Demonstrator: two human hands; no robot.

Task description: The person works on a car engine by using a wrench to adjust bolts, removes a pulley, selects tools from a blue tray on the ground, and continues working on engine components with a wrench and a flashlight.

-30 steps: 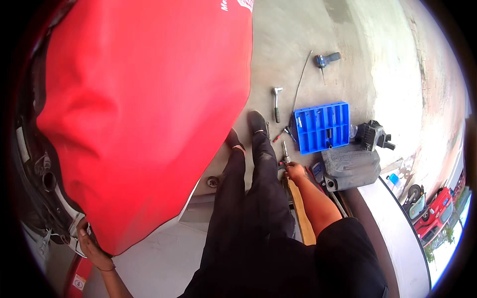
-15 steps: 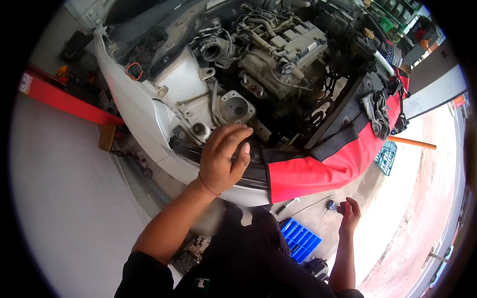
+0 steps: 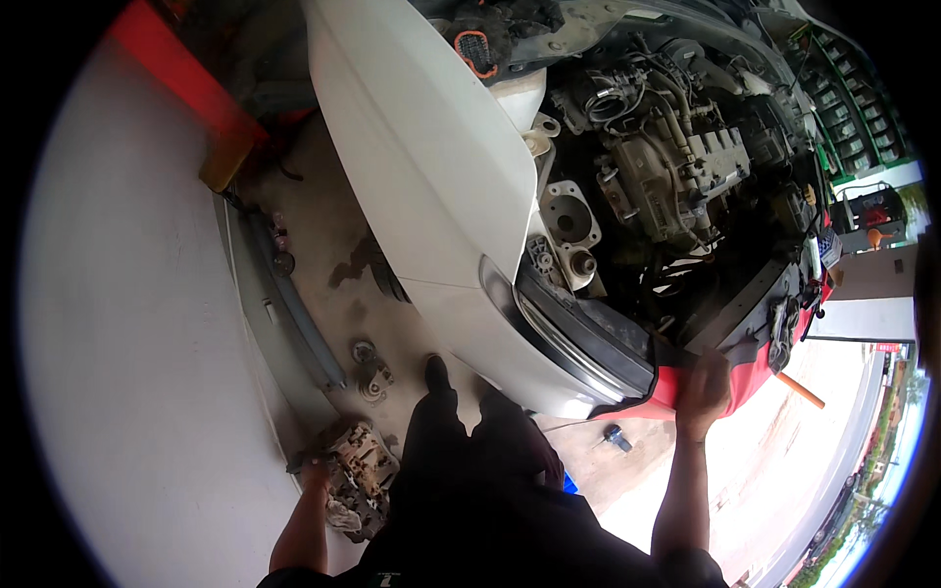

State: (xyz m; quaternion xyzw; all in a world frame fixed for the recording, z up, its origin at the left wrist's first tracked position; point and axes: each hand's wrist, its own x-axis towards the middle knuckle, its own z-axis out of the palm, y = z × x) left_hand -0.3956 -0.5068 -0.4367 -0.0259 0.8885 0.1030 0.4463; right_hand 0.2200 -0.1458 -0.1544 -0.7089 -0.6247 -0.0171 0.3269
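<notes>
My right hand is over the red fender cover at the car's front edge. Its fingers are curled and a little blurred, and what they may hold is hidden. Low on the left, my left hand is beside a dirty metal casting on the floor. That hand is small and dark, so its fingers cannot be made out. Between my arms lies the white car's fender. Beyond it the engine sits in the uncovered engine bay, with a round strut mount nearer me.
A smaller metal part and a grey pipe lie on the floor at left, along a pale wall. A blue-black object lies below the bumper. Red lift arm at upper left; green shelving at far right.
My view has swung left, so the car sits further right. My left hand has dropped from above the fender to the floor casting; my right hand has risen to the red cover.
</notes>
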